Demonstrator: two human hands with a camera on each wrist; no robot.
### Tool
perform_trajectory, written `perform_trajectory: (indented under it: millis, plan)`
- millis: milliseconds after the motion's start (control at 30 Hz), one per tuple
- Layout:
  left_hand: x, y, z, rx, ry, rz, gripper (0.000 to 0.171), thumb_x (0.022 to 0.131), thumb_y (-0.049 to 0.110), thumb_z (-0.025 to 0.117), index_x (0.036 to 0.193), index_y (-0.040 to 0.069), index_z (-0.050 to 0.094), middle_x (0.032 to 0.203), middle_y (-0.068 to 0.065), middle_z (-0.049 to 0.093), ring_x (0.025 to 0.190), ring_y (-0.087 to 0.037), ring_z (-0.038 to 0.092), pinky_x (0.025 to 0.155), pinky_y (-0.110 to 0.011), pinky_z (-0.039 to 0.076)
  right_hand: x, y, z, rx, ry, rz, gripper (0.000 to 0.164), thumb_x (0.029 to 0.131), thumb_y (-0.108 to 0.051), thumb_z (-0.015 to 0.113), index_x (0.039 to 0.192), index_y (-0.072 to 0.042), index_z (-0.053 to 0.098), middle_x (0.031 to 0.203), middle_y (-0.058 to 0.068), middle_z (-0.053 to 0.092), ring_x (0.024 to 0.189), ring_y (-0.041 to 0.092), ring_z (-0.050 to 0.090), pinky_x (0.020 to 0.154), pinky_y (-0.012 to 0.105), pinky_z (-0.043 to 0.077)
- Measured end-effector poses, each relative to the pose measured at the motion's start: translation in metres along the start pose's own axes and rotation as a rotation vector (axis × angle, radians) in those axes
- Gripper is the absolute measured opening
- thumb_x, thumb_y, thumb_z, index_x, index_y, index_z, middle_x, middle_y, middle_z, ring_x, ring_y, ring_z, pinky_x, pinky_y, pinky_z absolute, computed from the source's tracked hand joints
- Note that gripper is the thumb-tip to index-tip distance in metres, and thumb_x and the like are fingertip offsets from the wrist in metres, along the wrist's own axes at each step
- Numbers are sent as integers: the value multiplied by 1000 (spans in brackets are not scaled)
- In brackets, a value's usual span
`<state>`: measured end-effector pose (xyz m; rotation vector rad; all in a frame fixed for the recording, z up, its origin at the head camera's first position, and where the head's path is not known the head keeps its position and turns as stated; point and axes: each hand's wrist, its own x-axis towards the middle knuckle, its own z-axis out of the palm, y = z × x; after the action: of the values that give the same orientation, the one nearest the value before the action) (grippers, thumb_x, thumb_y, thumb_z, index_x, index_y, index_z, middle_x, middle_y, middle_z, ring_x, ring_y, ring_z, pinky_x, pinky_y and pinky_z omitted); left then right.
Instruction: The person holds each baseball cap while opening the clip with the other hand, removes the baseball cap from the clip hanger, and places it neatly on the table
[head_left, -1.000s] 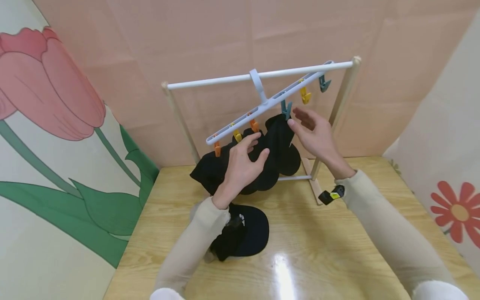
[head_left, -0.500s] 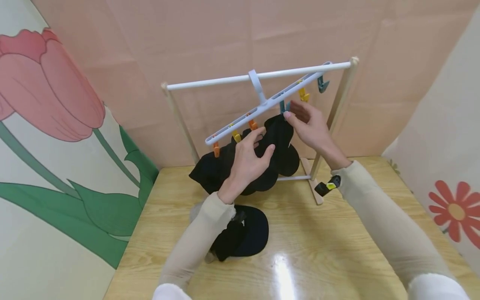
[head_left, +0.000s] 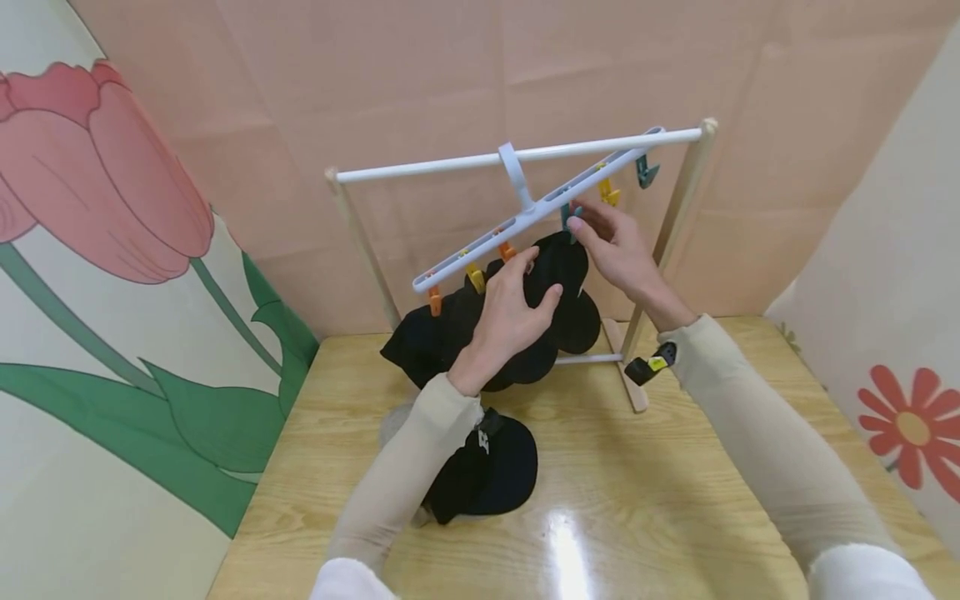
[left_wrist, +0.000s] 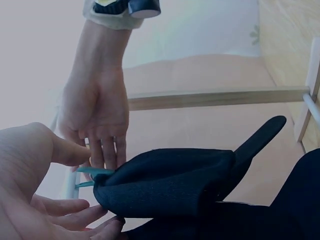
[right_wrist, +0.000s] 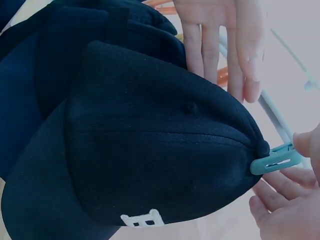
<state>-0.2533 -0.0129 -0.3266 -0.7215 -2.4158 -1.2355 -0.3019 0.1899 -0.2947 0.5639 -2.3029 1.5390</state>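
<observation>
Several dark caps hang in a row from a pale blue clip hanger [head_left: 585,177]. The rightmost cap [right_wrist: 160,125], with a white emblem on its front, is held at its crown by a teal clip [right_wrist: 277,162]. My right hand [head_left: 618,254] is at that clip, its thumb touching the handle end and its fingers reaching behind. My left hand [head_left: 506,312] stands beside the hanging caps, thumb and fingers spread apart, fingertips close to the crown; whether they touch is unclear. In the left wrist view the cap [left_wrist: 160,182] hangs between both hands.
The hanger hooks on a rack's white rod [head_left: 420,167] and slants. A yellow clip [head_left: 607,192] and a dark green clip [head_left: 647,172] hang free at its right. Another dark cap [head_left: 510,467] lies on the wooden table [head_left: 645,500], partly behind the left sleeve.
My right hand has closed in on the teal clip, and its thumb now touches it. My left hand has moved right and slightly up along the caps.
</observation>
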Motion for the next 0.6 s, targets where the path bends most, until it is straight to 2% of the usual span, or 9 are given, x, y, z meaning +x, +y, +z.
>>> perform_trajectory:
  millis: [267,433,533,600]
  plan:
    - [16,1,5,-14,-13,-22,63,104,23,69,155,-4,47,157,-20,56,140,-34,58,116,-43,50,5,-2,-2,23,-40,-29,45,116,-20,46,156,-1,51,153,26,58,139,32,55,116,44,44]
    - [26,1,10,17,-12,-39,58,104,22,68,154,-2,49,153,-18,60,142,-31,58,117,-43,49,7,-2,-1,30,-57,-57,42,116,-15,44,154,1,53,150,26,60,139,32,55,117,45,44]
    - [30,-1,14,40,-18,-57,58,105,22,67,154,-1,49,153,-18,60,142,-30,59,117,-42,49,9,-1,-1,33,-56,-64,40,115,-14,45,151,1,57,147,26,63,133,24,57,113,37,45]
    - [32,-2,16,43,-15,-64,57,105,22,67,154,0,50,153,-17,60,140,-31,60,116,-43,50,10,-1,0,29,-52,-68,39,115,-14,46,149,1,59,145,27,64,121,20,58,103,29,45]
